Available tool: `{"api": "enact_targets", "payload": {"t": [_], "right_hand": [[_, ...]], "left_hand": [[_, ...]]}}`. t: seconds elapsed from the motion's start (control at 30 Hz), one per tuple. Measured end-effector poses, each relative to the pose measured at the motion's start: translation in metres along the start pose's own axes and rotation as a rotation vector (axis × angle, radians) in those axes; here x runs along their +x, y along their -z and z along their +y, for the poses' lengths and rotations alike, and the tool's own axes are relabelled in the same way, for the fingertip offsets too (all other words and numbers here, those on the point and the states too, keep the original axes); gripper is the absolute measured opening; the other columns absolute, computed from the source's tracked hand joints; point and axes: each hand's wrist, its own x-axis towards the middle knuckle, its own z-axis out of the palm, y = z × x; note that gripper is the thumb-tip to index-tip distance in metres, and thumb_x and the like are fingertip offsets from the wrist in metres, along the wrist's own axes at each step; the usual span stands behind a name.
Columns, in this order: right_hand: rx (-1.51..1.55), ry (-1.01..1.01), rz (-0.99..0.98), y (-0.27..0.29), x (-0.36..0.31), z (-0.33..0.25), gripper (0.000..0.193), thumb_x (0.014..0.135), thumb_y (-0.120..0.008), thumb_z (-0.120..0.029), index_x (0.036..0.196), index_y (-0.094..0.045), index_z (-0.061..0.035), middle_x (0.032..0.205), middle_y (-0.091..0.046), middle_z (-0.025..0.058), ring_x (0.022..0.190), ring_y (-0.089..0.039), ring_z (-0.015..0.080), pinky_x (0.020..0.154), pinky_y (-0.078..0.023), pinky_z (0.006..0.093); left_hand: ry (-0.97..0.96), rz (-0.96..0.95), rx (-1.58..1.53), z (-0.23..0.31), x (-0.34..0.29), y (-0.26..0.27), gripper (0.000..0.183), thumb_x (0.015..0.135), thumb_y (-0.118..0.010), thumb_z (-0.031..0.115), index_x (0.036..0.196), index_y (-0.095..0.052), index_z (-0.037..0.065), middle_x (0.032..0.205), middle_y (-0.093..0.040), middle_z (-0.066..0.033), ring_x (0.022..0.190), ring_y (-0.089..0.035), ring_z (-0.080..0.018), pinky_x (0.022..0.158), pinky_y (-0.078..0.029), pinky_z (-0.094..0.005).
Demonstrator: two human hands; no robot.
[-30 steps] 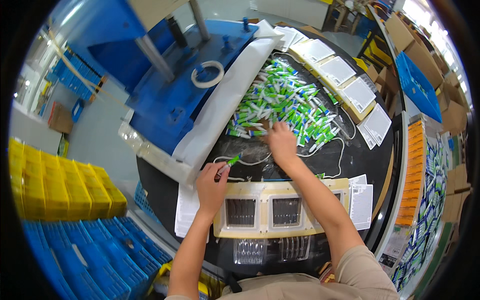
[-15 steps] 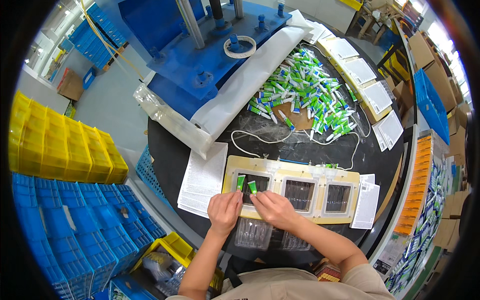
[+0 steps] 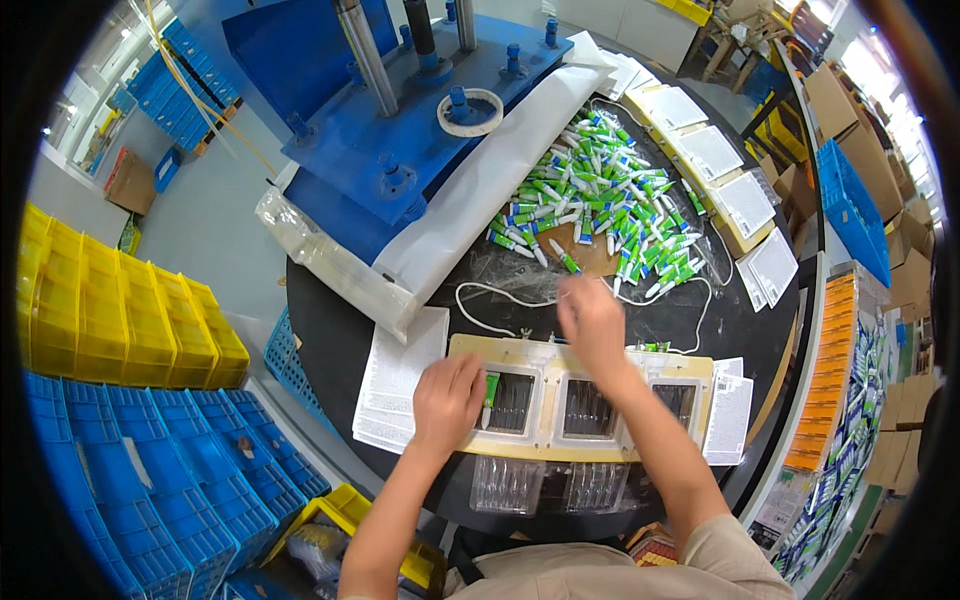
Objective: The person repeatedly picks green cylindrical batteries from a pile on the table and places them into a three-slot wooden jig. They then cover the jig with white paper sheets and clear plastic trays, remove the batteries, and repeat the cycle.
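Observation:
A yellow-framed holder (image 3: 500, 350) with three clear-lined windows lies on the black round table (image 3: 335, 310). In its left window a small green-and-white tube (image 3: 490, 388) stands against the left side. My left hand (image 3: 447, 402) is at that window's left edge, fingers bent and pressed together beside the tube; whatever is under them is hidden. Beyond the holder, my right hand (image 3: 592, 325) reaches out with its fingers apart and nothing visible in them. Closest to its fingertips is a single tube (image 3: 566, 258) at the near edge of a heap of such tubes (image 3: 600, 190).
A blue press (image 3: 400, 120) stands at the far left, white sheeting (image 3: 480, 190) along its edge. Printed cards (image 3: 395, 385) lie left of the holder, more cards (image 3: 730, 410) to its right. Clear plastic trays (image 3: 507, 485) sit in front. A white cord (image 3: 500, 295) crosses the table.
My right hand has moved away from the left window, forward toward the heap. My left hand has let the tube stand in the window and shifted slightly left. The view has tilted slightly.

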Motion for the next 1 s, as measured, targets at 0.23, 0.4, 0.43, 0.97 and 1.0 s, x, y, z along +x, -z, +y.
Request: {"api": "enact_targets", "payload": {"t": [0.23, 0.4, 0.43, 0.97, 1.0], "right_hand": [[-0.133, -0.223, -0.355, -0.031, 0.058, 0.08, 0.028, 0.078, -0.084, -0.015, 0.095, -0.069, 0.0008, 0.09, -0.067, 0.0178, 0.083, -0.068, 0.0359, 0.072, -0.054, 0.0428], [0.303, -0.318, -0.183, 0.034, 0.008, 0.023, 0.021, 0.081, -0.08, -0.004, 0.099, -0.071, 0.0005, 0.092, -0.069, 0.013, 0.082, -0.071, 0.0239, 0.072, -0.057, 0.033], [0.408, -0.307, -0.172, 0.048, -0.007, 0.006, 0.021, 0.083, -0.078, -0.001, 0.103, -0.072, 0.0, 0.091, -0.069, 0.0113, 0.083, -0.071, 0.0192, 0.073, -0.057, 0.0295], [0.05, 0.334, -0.218, 0.024, -0.11, -0.071, 0.043, 0.072, -0.067, 0.001, 0.114, -0.068, 0.0086, 0.119, -0.067, 0.0195, 0.093, -0.07, 0.0294, 0.078, -0.06, 0.0385], [0.047, 0.338, -0.219, 0.019, -0.112, -0.071, 0.04, 0.075, -0.065, 0.001, 0.114, -0.067, 0.0089, 0.12, -0.067, 0.0205, 0.095, -0.069, 0.0309, 0.082, -0.059, 0.0379]], "left_hand": [[-0.223, -0.314, 0.319, -0.051, 0.164, -0.092, 0.023, 0.08, -0.065, -0.001, 0.103, -0.066, 0.002, 0.107, -0.062, -0.0113, 0.101, -0.066, -0.0285, 0.08, -0.06, -0.0398], [-0.394, -0.354, 0.379, -0.058, 0.174, -0.108, 0.021, 0.082, -0.064, 0.002, 0.103, -0.065, 0.003, 0.108, -0.063, -0.0115, 0.098, -0.069, -0.0251, 0.072, -0.061, -0.0349], [-0.38, -0.324, 0.366, -0.056, 0.174, -0.109, 0.02, 0.082, -0.064, 0.002, 0.102, -0.065, 0.003, 0.107, -0.064, -0.0109, 0.096, -0.069, -0.0249, 0.072, -0.061, -0.0353], [0.003, -0.054, -0.342, -0.006, 0.096, -0.029, 0.022, 0.093, -0.066, 0.002, 0.114, -0.07, 0.006, 0.111, -0.071, -0.0107, 0.096, -0.072, -0.0228, 0.077, -0.059, -0.033], [0.153, -0.005, -0.47, 0.008, 0.062, -0.014, 0.028, 0.093, -0.068, 0.001, 0.121, -0.071, 0.008, 0.113, -0.072, -0.011, 0.094, -0.073, -0.0218, 0.077, -0.058, -0.032]]}}
